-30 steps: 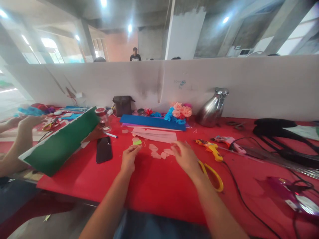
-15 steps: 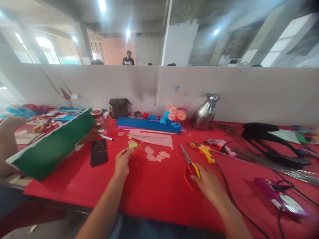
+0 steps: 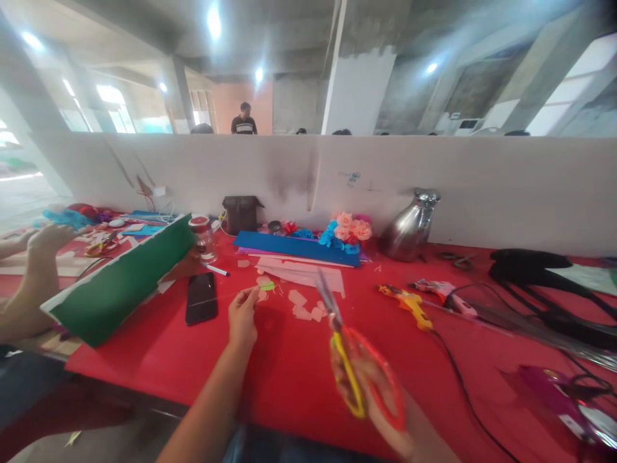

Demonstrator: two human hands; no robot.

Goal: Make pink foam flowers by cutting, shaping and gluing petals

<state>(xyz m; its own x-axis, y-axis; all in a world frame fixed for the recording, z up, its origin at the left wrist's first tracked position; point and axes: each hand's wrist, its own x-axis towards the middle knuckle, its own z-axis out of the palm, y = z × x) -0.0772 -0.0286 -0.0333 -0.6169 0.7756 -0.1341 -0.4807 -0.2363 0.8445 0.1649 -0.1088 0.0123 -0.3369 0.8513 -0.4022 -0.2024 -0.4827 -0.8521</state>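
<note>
My left hand point(image 3: 243, 318) is closed in a pinch just above the red table. A thin, pale, wire-like strand point(image 3: 222, 298) runs out leftward from its fingertips, over the phone. Right by those fingertips is a small bright green piece point(image 3: 267, 286); contact with it is unclear. My right hand point(image 3: 369, 379) grips a pair of scissors point(image 3: 347, 344) with red and yellow handles, raised off the table and blurred by motion, blades pointing away from me. Between the hands and beyond them lie several pink paper cutouts point(image 3: 302, 313) and long pink paper strips point(image 3: 308, 273).
A phone point(image 3: 201, 299), marker point(image 3: 216, 270) and glass jar point(image 3: 201, 239) are at left, near a green panel point(image 3: 125, 283). Blue sheets point(image 3: 299, 249), paper flowers point(image 3: 351, 228) and a steel jug point(image 3: 409, 228) stand behind. Glue guns point(image 3: 412, 308) with cables lie right. A co-worker's arm point(image 3: 33, 283) shows left.
My right hand has picked the scissors up off the table and brought them left and nearer to me. My left hand keeps its pinch in about the same spot. The view has shifted slightly.
</note>
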